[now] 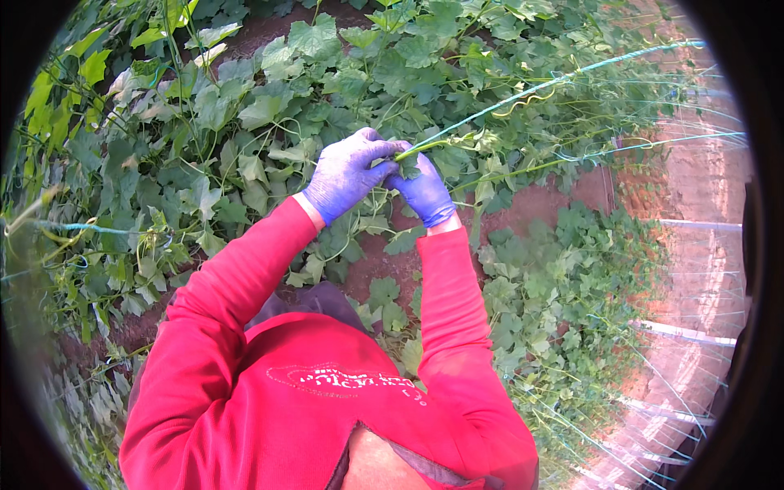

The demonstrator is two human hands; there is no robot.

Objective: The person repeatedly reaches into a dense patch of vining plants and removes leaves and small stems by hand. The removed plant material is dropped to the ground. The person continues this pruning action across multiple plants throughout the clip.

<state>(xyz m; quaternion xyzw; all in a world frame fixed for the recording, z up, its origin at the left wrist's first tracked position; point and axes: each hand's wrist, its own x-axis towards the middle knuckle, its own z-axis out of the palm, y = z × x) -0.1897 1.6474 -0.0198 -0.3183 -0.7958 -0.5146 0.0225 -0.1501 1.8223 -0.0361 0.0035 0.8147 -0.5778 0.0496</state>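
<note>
My left hand (349, 174), in a thin blue-violet glove, pinches a green vine stem (432, 146) at its near end. Its fingertips also touch the turquoise twine (514, 99), which runs taut from there to the upper right. My right hand (424, 191), gloved the same way, meets the left from the other side, its fingers curled around the stem beside a small leaf (409, 168). The fingertips of both hands partly hide the spot where stem and twine meet. Curly yellowish tendrils (523, 103) cling to the twine farther along.
Dense leafy vines (257, 116) spread ahead and left over reddish-brown soil (376, 263). A second twine (667, 141) with a stem slants across the right. More plants (545, 282) grow at right, before a pale wall (698, 184) with white bars (686, 332). Another twine (86, 227) crosses at far left.
</note>
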